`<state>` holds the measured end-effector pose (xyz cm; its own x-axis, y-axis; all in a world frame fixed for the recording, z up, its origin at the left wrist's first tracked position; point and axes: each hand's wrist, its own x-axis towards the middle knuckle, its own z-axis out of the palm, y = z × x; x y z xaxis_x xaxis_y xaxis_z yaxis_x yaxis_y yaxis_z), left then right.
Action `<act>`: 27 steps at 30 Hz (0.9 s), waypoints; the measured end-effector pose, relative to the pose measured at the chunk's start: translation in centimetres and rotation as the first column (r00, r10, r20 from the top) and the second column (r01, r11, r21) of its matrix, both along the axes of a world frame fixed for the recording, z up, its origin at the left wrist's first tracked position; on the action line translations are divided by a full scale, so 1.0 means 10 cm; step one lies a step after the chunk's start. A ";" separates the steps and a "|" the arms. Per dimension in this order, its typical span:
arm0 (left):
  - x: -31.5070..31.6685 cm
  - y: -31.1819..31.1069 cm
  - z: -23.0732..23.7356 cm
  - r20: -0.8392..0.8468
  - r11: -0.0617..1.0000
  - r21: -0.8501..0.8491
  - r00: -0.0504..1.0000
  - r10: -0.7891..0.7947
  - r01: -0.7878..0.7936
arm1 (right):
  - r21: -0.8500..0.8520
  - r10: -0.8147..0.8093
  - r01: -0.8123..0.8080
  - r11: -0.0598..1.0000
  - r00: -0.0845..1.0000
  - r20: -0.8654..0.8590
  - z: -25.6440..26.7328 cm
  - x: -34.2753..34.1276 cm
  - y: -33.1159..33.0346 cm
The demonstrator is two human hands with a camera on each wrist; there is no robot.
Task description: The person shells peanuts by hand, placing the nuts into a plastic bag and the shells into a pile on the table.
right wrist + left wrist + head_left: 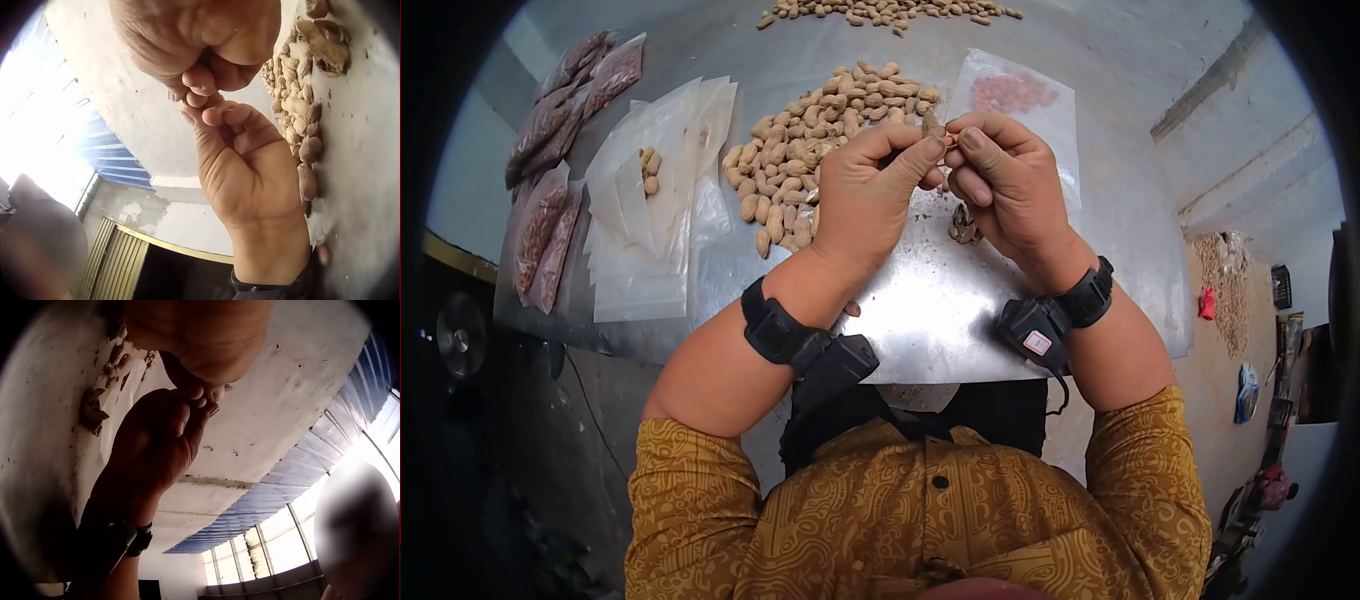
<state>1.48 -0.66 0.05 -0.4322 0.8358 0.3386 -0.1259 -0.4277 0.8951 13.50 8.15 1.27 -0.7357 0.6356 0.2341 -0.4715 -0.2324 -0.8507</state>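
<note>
In the head view both hands meet above the near side of a peanut pile (785,165). My left hand (860,190) pinches an unshelled peanut (933,124) between thumb and index finger. The thumb and index finger of my right hand (1025,185) close on the same peanut's near end, where a bit of reddish colour shows. Both wrist views show the fingertips pressed together, largely hiding the peanut. Broken shell pieces (963,225) lie on the metal table just below the right hand.
A clear plastic bag (1060,130) with red peanut kernels (1010,92) lies behind the right hand. Flat empty bags (635,270) are stacked at the left, with two or so peanuts on top. Filled bags (550,235) line the left edge. More peanuts (890,12) lie along the far side.
</note>
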 end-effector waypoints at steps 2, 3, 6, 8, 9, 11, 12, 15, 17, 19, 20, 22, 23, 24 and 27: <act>-0.02 0.01 -0.01 0.044 1.000 0.002 0.999 -0.015 0.015 | -0.052 -0.011 0.010 0.999 1.000 -0.008 0.01 -0.02 -0.04; -0.02 0.01 0.01 0.078 0.999 -0.001 0.996 -0.035 0.035 | -0.078 -0.016 0.015 0.997 1.000 -0.011 0.02 -0.02 -0.05; -0.01 0.00 0.04 0.091 0.999 0.001 0.995 -0.036 0.036 | -0.097 0.042 -0.045 0.994 0.999 -0.034 -0.04 -0.02 -0.01; -0.01 -0.01 0.04 -0.016 1.000 0.021 1.000 0.019 -0.019 | -0.145 0.042 -0.045 0.988 0.999 -0.023 -0.02 -0.03 -0.03; -0.01 -0.01 0.04 -0.111 0.997 0.043 0.991 0.067 -0.063 | -0.170 0.041 -0.043 0.985 0.999 -0.018 -0.01 -0.03 -0.03; -0.05 0.01 0.03 -0.385 0.975 0.176 0.902 0.194 -0.135 | -0.220 0.122 -0.124 0.968 0.992 -0.024 -0.07 -0.03 0.01; -0.10 0.04 0.01 -0.541 0.948 0.285 0.793 0.281 -0.142 | -0.245 0.161 -0.163 0.956 0.986 -0.028 -0.09 -0.03 0.03; -0.12 0.03 0.03 -0.702 0.918 0.374 0.607 0.373 -0.132 | -0.349 0.201 -0.194 0.917 0.980 -0.017 -0.06 -0.02 0.01; -0.12 0.02 0.06 -0.738 0.920 0.370 0.562 0.374 -0.126 | -0.416 0.189 -0.178 0.892 0.982 -0.016 -0.07 -0.03 0.01; -0.14 0.01 0.10 -0.770 0.920 0.377 0.515 0.376 -0.108 | -0.472 0.174 -0.158 0.867 0.985 -0.010 -0.07 -0.03 0.02; -0.14 0.02 0.09 -0.775 0.918 0.385 0.508 0.377 -0.094 | -0.495 0.166 -0.146 0.857 0.986 -0.004 -0.06 -0.04 0.01; -0.17 0.05 0.05 -0.783 0.914 0.400 0.493 0.378 -0.067 | -0.510 0.171 -0.148 0.848 0.985 -0.002 -0.04 -0.03 0.02; -0.18 0.05 0.06 -0.796 0.908 0.416 0.462 0.392 -0.055 | -0.502 0.184 -0.161 0.849 0.983 -0.005 -0.04 -0.03 0.02; -0.19 0.06 0.06 -0.807 0.901 0.431 0.430 0.406 -0.042 | -0.495 0.197 -0.175 0.851 0.980 -0.008 -0.04 -0.02 0.03; -0.16 0.05 0.08 -0.779 0.903 0.417 0.472 0.413 -0.102 | -0.538 0.208 -0.204 0.818 0.977 -0.054 -0.10 -0.02 0.07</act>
